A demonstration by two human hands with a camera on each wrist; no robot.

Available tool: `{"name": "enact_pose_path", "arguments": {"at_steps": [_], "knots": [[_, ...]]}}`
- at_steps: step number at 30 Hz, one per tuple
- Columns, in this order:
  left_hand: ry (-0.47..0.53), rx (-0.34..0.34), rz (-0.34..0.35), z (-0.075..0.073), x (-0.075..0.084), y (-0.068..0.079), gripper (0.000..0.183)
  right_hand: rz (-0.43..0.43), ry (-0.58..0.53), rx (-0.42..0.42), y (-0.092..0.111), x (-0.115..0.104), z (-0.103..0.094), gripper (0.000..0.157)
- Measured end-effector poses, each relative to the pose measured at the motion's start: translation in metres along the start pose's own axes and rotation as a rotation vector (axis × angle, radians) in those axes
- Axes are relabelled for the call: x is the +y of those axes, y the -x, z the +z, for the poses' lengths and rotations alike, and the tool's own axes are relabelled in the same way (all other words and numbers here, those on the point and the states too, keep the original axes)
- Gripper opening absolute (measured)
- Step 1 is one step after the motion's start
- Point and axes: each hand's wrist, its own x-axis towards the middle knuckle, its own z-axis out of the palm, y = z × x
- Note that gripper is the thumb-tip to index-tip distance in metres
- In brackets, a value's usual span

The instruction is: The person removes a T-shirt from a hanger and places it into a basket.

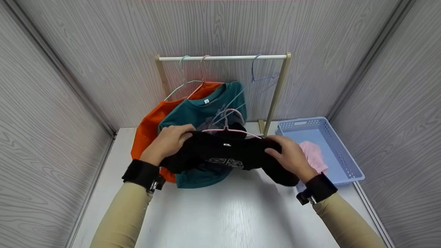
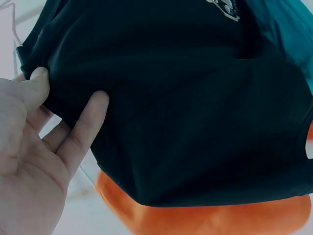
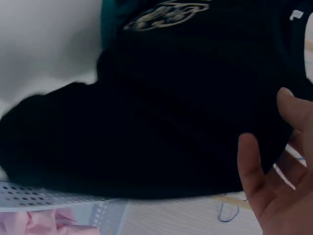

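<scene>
Between both hands a black T-shirt (image 1: 220,151) with a pale chest print is held up on a pink hanger (image 1: 231,130), whose hook stands above the neckline. The left hand (image 1: 168,143) pinches the shirt at one shoulder; in the left wrist view its thumb lies on the front of the black cloth. At the other shoulder the right hand (image 1: 287,153) grips the fabric between thumb and fingers, the sleeve hanging below it. Behind hang a teal shirt (image 1: 206,110) and an orange shirt (image 1: 144,134), partly covered by the black one.
A clothes rack with a white rail (image 1: 234,58) and wooden posts stands at the back wall. One bare blue hanger (image 1: 254,70) hangs near its right end. To the right sits a light-blue basket (image 1: 339,151) with a pink cloth (image 1: 313,156) inside.
</scene>
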Motion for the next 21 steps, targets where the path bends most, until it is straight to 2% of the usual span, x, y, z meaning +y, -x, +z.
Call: {"name": "enact_pose_path", "arguments": {"at_steps": [4, 7, 9, 16, 21], "knots": [[0.012, -0.006, 0.017, 0.011, 0.015, -0.012, 0.019, -0.021, 0.076, 0.151, -0.002, -0.002, -0.006, 0.029], [0.061, -0.042, 0.001, 0.017, 0.023, -0.017, 0.019, -0.011, 0.12, 0.254, 0.0, 0.002, -0.008, 0.023], [0.086, -0.075, -0.017, 0.02, 0.027, -0.019, 0.018, 0.003, 0.13, 0.288, 0.002, 0.006, -0.009, 0.019], [0.086, -0.199, -0.073, 0.028, 0.037, -0.025, 0.026, 0.074, 0.127, 0.254, 0.007, 0.019, -0.003, 0.015], [0.129, -0.197, -0.044, 0.032, 0.053, -0.034, 0.035, 0.012, 0.179, 0.232, 0.007, 0.013, 0.007, 0.014]]}}
